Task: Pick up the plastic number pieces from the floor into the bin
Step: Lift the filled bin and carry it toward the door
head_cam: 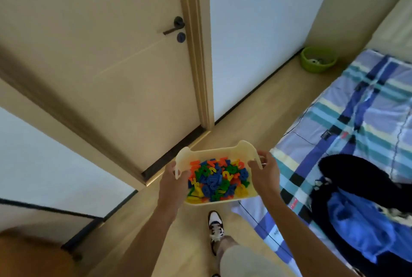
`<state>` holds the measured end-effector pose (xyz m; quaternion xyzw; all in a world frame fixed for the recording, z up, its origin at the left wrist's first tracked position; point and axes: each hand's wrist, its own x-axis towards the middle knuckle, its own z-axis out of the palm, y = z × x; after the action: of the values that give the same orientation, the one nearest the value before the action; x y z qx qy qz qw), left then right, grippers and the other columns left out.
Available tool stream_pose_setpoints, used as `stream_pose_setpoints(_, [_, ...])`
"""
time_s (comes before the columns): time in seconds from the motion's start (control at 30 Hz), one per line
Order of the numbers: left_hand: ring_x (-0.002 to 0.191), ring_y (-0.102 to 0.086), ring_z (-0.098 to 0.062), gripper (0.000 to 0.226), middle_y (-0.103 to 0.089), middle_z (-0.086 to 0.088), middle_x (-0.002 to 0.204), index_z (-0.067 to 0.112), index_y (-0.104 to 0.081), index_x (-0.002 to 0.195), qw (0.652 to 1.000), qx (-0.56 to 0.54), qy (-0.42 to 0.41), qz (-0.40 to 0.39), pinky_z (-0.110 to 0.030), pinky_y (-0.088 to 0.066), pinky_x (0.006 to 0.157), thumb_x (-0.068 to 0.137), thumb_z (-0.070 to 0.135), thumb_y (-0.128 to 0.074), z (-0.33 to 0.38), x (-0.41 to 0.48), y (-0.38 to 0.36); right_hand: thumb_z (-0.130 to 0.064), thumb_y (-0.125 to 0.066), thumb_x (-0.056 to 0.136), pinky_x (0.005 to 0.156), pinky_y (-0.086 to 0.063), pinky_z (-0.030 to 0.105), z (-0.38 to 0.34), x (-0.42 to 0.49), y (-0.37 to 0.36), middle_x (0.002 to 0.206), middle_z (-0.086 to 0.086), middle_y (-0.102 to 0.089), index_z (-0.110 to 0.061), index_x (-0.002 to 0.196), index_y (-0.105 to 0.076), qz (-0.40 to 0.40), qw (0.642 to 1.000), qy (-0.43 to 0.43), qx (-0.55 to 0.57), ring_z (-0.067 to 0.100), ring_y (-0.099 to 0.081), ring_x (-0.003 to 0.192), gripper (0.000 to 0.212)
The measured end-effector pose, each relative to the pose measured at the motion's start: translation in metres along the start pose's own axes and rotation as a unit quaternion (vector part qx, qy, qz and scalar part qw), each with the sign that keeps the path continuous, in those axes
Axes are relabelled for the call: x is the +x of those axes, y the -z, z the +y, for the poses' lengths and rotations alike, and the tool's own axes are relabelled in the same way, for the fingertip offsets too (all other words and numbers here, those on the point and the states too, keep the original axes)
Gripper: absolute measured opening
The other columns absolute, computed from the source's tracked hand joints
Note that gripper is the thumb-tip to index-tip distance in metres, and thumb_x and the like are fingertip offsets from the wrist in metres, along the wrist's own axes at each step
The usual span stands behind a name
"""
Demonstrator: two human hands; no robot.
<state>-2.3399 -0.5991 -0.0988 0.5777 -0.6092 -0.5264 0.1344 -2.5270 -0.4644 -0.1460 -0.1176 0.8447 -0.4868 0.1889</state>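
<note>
Number pieces [217, 179] in orange, blue, green and yellow fill a cream bin [225, 150], heaped in a loose pile that hides its bottom. The bin is held up in the air above the wooden floor [256, 103], tilted a little with its far edge raised. The left hand [172, 184] grips the bin's left side, its fingers [178, 173] wrapped over the rim by the handle cutout. The right hand [265, 173] grips the bin's right side, thumb on the inside of the wall and fingers [264, 156] curled over the outside of the handle. Both forearms reach up to the bin from the bottom of the view.

Below the bin, a foot in a white and dark sneaker [215, 228] stands on the floor, with a leg in light shorts behind it. To the right of the bin lies a bed [356, 107] with a blue, teal and white plaid sheet; dark and blue clothes [356, 205] are piled on its near part. Beyond the bin to the left stands a closed beige door [100, 54] with a dark lever handle [175, 26]. Far off to the right of the bin, past the bed's corner, a green bucket [317, 59] sits on the floor against the wall.
</note>
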Motion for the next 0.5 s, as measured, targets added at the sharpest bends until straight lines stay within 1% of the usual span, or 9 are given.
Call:
stream_pose_setpoints(0.03, [0.101,-0.063,-0.018,0.051,-0.064,-0.002,0.118,0.026,-0.051,0.131,1.0,0.007,-0.006,-0.01,-0.044,-0.055,0.086,0.082,0.036,-0.061,0.01,0.021,-0.004,-0.018,-0.064,0.087,0.073,-0.052,0.036,-0.004,0.017,-0.007,0.103,0.001,-0.065,-0.019,0.116,-0.059,0.009,1.0,-0.011,0.003,0.022,-0.063,0.092,0.03])
stream_pose_setpoints(0.07, [0.1,-0.063,-0.017,0.048,-0.065,-0.001,0.114,0.025,-0.052,0.13,1.0,0.013,-0.011,-0.019,-0.041,-0.055,0.084,0.084,0.032,-0.061,0.021,0.042,-0.008,-0.018,-0.064,0.087,0.073,-0.051,0.035,-0.007,0.035,-0.015,0.103,0.002,-0.065,-0.019,0.115,-0.059,0.017,1.0,-0.019,0.008,0.022,-0.063,0.093,0.029])
stream_pose_setpoints(0.17, [0.093,-0.065,-0.016,0.044,-0.066,-0.002,0.107,0.021,-0.054,0.127,0.998,0.035,-0.023,-0.049,-0.033,-0.053,0.071,0.085,0.031,-0.061,0.052,0.104,-0.021,-0.014,-0.066,0.086,0.074,-0.045,0.032,-0.022,0.087,-0.038,0.105,0.005,-0.064,-0.016,0.114,-0.06,0.045,0.998,-0.036,0.02,0.025,-0.061,0.096,0.028])
stream_pose_setpoints(0.23, [0.093,-0.065,-0.018,0.043,-0.065,-0.003,0.108,0.02,-0.053,0.124,0.997,0.028,-0.018,-0.064,-0.034,-0.054,0.072,0.084,0.031,-0.062,0.072,0.14,-0.028,-0.013,-0.065,0.087,0.076,-0.045,0.032,-0.034,0.119,-0.05,0.107,0.006,-0.063,-0.015,0.114,-0.06,0.055,0.997,-0.04,0.022,0.025,-0.06,0.097,0.028])
stream_pose_setpoints(0.3, [0.095,-0.064,-0.018,0.037,-0.063,-0.003,0.11,0.021,-0.051,0.121,0.997,0.015,-0.007,-0.078,-0.033,-0.053,0.073,0.086,0.027,-0.062,0.096,0.172,-0.035,-0.016,-0.065,0.089,0.078,-0.045,0.033,-0.046,0.153,-0.06,0.112,0.008,-0.063,-0.016,0.119,-0.059,0.064,0.996,-0.051,0.018,0.023,-0.058,0.097,0.031])
stream_pose_setpoints(0.37, [0.094,-0.065,-0.019,0.042,-0.064,-0.004,0.111,0.019,-0.051,0.126,0.995,0.022,-0.004,-0.095,-0.034,-0.052,0.076,0.086,0.025,-0.062,0.119,0.206,-0.043,-0.021,-0.065,0.089,0.079,-0.047,0.034,-0.058,0.188,-0.066,0.116,0.009,-0.063,-0.018,0.123,-0.059,0.081,0.995,-0.056,0.005,0.021,-0.058,0.097,0.034])
stream_pose_setpoints(0.43, [0.087,-0.065,-0.017,0.036,-0.067,-0.005,0.103,0.02,-0.052,0.121,0.993,0.023,-0.007,-0.114,-0.029,-0.048,0.065,0.086,0.019,-0.061,0.139,0.234,-0.05,-0.023,-0.065,0.09,0.079,-0.045,0.032,-0.071,0.217,-0.069,0.12,0.008,-0.061,-0.018,0.125,-0.059,0.092,0.994,-0.059,-0.008,0.019,-0.057,0.098,0.036])
stream_pose_setpoints(0.47, [0.085,-0.064,-0.016,0.032,-0.067,-0.004,0.1,0.021,-0.052,0.118,0.991,0.027,-0.007,-0.128,-0.028,-0.046,0.062,0.087,0.018,-0.06,0.149,0.25,-0.055,-0.023,-0.065,0.089,0.079,-0.044,0.031,-0.076,0.233,-0.071,0.121,0.008,-0.06,-0.017,0.126,-0.059,0.094,0.993,-0.063,-0.014,0.02,-0.057,0.1,0.037])
stream_pose_setpoints(0.5, [0.086,-0.065,-0.016,0.03,-0.066,-0.003,0.099,0.022,-0.051,0.116,0.99,0.034,-0.005,-0.139,-0.029,-0.047,0.062,0.087,0.018,-0.06,0.156,0.264,-0.06,-0.023,-0.065,0.089,0.079,-0.043,0.031,-0.081,0.247,-0.072,0.122,0.008,-0.06,-0.017,0.127,-0.058,0.093,0.993,-0.067,-0.02,0.021,-0.058,0.102,0.039])
